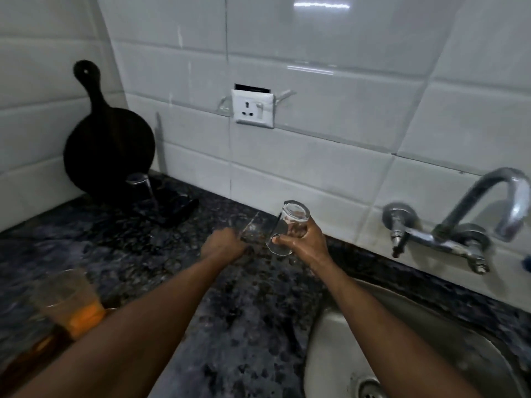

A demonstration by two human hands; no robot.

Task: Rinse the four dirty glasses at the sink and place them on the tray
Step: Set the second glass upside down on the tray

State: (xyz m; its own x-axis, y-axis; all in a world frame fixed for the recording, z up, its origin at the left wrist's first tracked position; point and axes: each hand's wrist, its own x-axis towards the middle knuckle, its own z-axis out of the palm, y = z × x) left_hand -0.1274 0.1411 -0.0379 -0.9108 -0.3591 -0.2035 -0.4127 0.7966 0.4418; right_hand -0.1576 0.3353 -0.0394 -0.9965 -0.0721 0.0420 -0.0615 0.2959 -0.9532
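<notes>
On the counter (pixel 244 326), the nearest glass (pixel 69 305) holds orange liquid

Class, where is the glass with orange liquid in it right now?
In the head view, the glass with orange liquid stands on the dark counter at lower left, beside the left forearm, far from the sink.

Dim, murky kitchen: a strip of glare streaks the upper wall tiles (pixel 321 18), the orange-stained glass (pixel 69 300) at lower left blurs, and the frame edges bow.
</notes>
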